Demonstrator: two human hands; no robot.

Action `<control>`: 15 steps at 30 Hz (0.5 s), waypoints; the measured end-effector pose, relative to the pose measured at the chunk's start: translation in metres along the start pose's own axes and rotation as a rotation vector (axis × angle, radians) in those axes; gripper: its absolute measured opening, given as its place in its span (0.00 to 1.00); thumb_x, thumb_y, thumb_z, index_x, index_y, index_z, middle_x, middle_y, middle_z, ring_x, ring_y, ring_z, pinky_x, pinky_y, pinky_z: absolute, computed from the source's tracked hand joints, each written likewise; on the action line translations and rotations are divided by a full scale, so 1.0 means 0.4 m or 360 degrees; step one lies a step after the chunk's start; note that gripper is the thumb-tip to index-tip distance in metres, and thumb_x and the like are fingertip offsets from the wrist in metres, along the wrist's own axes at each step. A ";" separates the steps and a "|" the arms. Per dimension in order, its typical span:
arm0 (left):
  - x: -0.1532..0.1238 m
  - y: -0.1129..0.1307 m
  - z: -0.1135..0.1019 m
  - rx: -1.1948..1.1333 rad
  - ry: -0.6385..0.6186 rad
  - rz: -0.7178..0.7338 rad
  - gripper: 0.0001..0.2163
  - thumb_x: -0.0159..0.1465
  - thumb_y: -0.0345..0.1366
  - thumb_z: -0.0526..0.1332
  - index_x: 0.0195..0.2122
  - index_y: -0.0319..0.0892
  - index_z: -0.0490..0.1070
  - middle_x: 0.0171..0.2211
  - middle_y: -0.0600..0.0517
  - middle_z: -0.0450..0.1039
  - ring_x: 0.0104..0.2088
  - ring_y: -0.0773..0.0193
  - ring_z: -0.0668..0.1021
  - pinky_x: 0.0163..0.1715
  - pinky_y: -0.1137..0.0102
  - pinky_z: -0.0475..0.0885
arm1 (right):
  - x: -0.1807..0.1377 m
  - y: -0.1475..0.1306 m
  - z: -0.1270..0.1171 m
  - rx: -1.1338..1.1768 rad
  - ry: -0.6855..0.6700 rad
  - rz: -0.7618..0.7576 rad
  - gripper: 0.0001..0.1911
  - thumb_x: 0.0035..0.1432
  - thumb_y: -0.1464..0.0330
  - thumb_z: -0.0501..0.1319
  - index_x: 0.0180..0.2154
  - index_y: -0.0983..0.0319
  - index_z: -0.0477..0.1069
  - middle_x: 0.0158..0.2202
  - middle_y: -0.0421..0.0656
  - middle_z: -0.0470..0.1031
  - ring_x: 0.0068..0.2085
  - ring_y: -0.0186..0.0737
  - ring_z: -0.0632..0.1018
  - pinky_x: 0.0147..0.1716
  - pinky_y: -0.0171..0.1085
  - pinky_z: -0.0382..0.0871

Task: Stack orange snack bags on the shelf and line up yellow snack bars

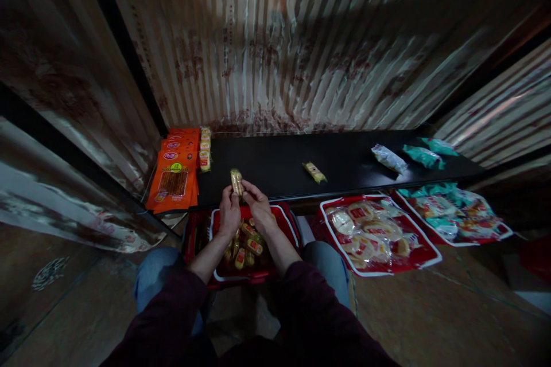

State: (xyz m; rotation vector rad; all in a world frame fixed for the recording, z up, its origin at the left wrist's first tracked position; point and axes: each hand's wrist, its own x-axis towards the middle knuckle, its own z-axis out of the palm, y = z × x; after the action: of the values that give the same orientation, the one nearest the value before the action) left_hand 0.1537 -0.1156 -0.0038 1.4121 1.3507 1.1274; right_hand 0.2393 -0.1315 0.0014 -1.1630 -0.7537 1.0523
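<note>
While both hands meet over the lap, the left hand [229,212] and the right hand [258,204] share one small yellow plastic-wrapped snack packet [236,182]. It stands upright just in front of the near edge of the long black counter [275,163]. The left fingers [230,194] are curled closed around its lower half, and the right fingers [248,188] pinch it from the other side, so neither hand is free.

Directly beneath the wrists sits a red plastic basket with a white rim [287,219], well filled with loose packets of the same kind. On the counter, a short row of similar yellow packets [205,150] lies against a stack of flat orange pouches [174,178] at the left end. One lone yellow packet [314,172] lies near the middle, well apart from the row. A silvery wrapped packet [388,158] and two teal packets [424,156] lie at the right end.

Judging by this, little is laid out and most remains in the basket. On the floor to the right, a red bag of round pale crackers [379,233] and a second red bag holding teal-wrapped items [454,213] lie full.
</note>
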 end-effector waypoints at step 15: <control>0.019 -0.032 0.029 -0.0477 0.0071 -0.0087 0.16 0.61 0.38 0.57 0.49 0.43 0.70 0.50 0.47 0.72 0.51 0.59 0.72 0.53 0.65 0.64 | 0.012 0.015 -0.003 -0.0422 0.0222 -0.0280 0.16 0.48 0.66 0.62 0.42 0.61 0.72 0.42 0.44 0.77 0.44 0.40 0.76 0.50 0.42 0.68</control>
State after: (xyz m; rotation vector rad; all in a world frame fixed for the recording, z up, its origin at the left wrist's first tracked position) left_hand 0.1621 -0.1072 -0.0186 1.1332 1.1860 1.2718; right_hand 0.2405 -0.1271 -0.0050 -1.3537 -0.8856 0.7318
